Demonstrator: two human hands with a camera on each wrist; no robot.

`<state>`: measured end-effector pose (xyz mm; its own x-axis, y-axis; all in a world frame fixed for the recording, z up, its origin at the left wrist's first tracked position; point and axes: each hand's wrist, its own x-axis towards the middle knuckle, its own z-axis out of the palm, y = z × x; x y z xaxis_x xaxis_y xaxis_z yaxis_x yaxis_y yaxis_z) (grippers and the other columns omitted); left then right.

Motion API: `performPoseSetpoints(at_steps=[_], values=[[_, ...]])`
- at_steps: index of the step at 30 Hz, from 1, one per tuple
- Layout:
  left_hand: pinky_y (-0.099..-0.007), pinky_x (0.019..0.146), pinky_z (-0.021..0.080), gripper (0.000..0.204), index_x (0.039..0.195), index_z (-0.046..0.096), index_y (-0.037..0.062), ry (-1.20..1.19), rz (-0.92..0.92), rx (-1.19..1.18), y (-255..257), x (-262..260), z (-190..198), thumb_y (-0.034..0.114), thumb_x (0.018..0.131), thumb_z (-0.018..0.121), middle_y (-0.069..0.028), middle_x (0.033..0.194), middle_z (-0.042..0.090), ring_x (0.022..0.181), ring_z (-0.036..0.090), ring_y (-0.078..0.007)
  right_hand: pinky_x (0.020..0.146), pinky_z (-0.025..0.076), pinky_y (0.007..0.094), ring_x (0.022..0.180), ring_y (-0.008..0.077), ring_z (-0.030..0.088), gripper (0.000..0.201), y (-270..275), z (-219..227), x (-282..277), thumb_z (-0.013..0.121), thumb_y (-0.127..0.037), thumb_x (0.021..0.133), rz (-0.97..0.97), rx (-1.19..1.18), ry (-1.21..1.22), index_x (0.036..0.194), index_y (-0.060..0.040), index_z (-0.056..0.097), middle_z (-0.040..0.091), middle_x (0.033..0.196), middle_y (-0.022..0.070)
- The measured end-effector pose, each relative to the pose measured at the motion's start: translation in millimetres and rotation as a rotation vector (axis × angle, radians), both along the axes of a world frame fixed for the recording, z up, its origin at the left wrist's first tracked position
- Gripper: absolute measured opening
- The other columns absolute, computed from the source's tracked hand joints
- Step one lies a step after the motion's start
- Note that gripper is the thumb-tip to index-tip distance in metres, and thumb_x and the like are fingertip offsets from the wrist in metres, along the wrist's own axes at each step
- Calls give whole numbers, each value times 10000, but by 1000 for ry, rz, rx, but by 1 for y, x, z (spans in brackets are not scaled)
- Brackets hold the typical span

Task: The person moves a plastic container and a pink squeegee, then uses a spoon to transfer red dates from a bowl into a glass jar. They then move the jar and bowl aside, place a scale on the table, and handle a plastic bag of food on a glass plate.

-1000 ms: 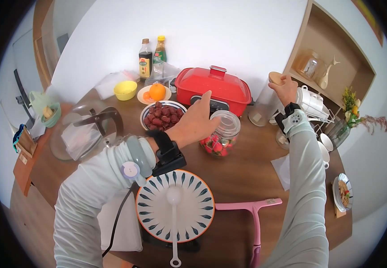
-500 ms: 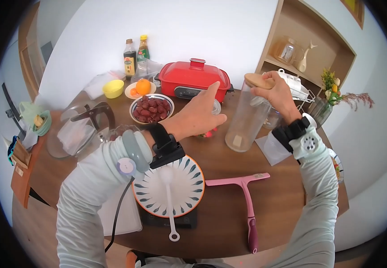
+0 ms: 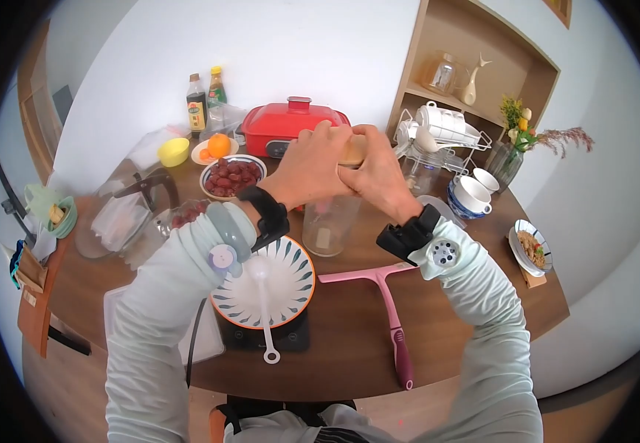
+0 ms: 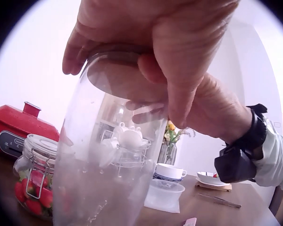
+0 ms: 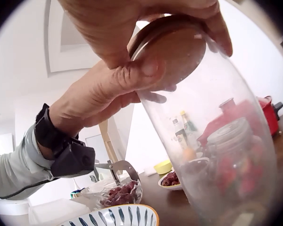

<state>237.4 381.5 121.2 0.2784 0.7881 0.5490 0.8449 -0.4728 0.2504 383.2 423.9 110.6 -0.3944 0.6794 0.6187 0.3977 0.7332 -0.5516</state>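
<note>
Both hands are at the top of a tall clear glass jar [image 3: 327, 225], closed by a round wooden lid [image 3: 352, 151]. My left hand [image 3: 309, 164] comes from the left, its fingers curled round the jar's top edge. From the other side my right hand [image 3: 384, 177] grips the lid, thumb and fingers bent over it. In the left wrist view the jar [image 4: 108, 160] shows nothing inside; the right wrist view shows the lid [image 5: 172, 54] seated in its mouth. The jar leans slightly; whether its base touches the table cannot be told.
Behind the hands sits a red cooker [image 3: 290, 122]. A strawberry jar [image 4: 35, 183] stands beside the glass jar. Nearer are a patterned plate [image 3: 290, 295] with a white spoon and a pink squeegee [image 3: 390, 310]. Cups [image 3: 471, 193] and a dish rack are right.
My right hand has carried the tall jar from the right toward the middle. My left hand, earlier stretched out and holding nothing, has met it at the lid. The view has shifted too.
</note>
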Motion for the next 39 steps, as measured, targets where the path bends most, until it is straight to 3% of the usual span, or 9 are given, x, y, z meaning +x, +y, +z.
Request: performPoseSetpoints(at_steps=[4,5,6,8,12,15,24,32,39], values=[[-444,803,410,612,1070,431,71,35,46,47,4,1,4,312,604,748,-157,1063,491,935,479,-373,1020,330,398,1231,353,382,776,-20,15,39,696,-353,731,212,-133,-49,1299,40,343,404,1307,246],[-445,795,409,615,1070,436,69,33,51,47,4,0,3,323,603,747,-166,1044,497,926,478,-373,1058,285,380,1283,341,342,823,-28,9,60,658,-428,776,89,-149,-182,1335,63,307,339,1385,246],[-445,787,409,619,1070,441,67,30,54,48,5,-1,3,334,602,745,-176,1024,502,918,476,-374,969,381,401,1154,380,467,728,-33,-11,79,638,-432,790,15,-2,-209,1260,68,395,489,1221,277],[-444,780,408,631,1073,448,61,23,74,44,5,-2,6,353,598,746,-194,997,509,910,475,-377,665,472,460,792,435,573,502,-89,-30,113,601,-419,816,-197,-179,-547,1017,29,495,591,827,271],[-438,788,408,669,1097,449,55,32,127,8,0,-5,9,365,587,750,-215,983,511,916,477,-386,657,499,469,758,410,615,541,-175,-109,154,570,-481,811,-310,-396,-887,990,23,491,620,794,238],[-438,796,410,683,1112,445,59,45,176,-5,1,-9,7,366,584,752,-221,985,511,920,481,-389,671,497,480,783,424,610,542,-192,-115,149,600,-454,792,-362,-660,-731,1024,21,481,615,856,251],[-413,787,411,717,1183,458,62,104,206,61,-2,-17,5,390,610,735,-209,1007,498,901,484,-369,587,471,481,677,412,597,320,-203,-120,169,567,-182,833,-416,-430,-473,1080,-8,459,592,730,234],[-402,781,390,663,1148,497,44,126,195,89,4,-19,0,393,626,709,-180,983,501,892,463,-329,516,462,410,631,322,590,475,-57,-1,159,606,-150,815,-599,469,-588,1268,-150,462,542,790,135],[-407,799,394,637,1136,499,53,86,194,90,0,-19,0,370,631,723,-167,997,491,915,464,-330,574,496,464,701,373,616,430,156,5,76,540,-103,808,-745,417,-580,1220,-138,422,546,871,170]])
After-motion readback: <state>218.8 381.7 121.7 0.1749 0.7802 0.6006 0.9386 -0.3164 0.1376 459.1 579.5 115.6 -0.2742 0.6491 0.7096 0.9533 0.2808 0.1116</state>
